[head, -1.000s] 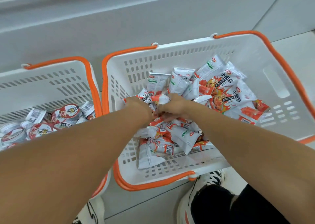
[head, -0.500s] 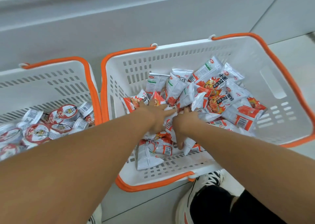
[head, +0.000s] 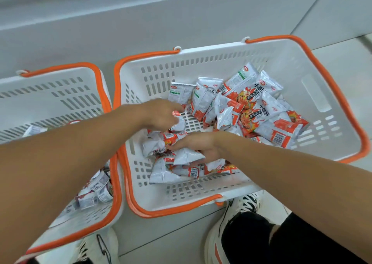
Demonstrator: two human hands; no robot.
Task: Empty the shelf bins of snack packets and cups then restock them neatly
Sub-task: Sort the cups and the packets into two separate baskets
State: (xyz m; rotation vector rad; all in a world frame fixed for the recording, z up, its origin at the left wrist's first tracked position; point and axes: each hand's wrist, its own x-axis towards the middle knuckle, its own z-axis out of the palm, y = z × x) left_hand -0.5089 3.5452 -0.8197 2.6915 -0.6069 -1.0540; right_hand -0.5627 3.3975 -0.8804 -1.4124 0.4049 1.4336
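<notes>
Orange-rimmed white plastic makes up the 2 baskets in front of you, side by side on the floor. Your left hand (head: 161,114) reaches into the right basket (head: 314,94) and its curled fingers pinch 1 snack packet (head: 178,121) at the left edge of the pile. Your right hand (head: 198,146) lies nearer to you in the same basket, fingers bent around another packet (head: 186,156) among the near heap. Most of the red-and-silver snack packets (head: 259,111) are bunched toward the far right of the basket floor, with a smaller cluster near (head: 171,171) under your right hand, and a bare strip of slotted basket floor shows between the 2 groups. Left basket (head: 60,90) sits touching the right one; your left forearm covers much of it, but sealed cups (head: 96,191) show along its near right side. Your 2 white trainers (head: 241,207) stand on the grey floor just near of the baskets
</notes>
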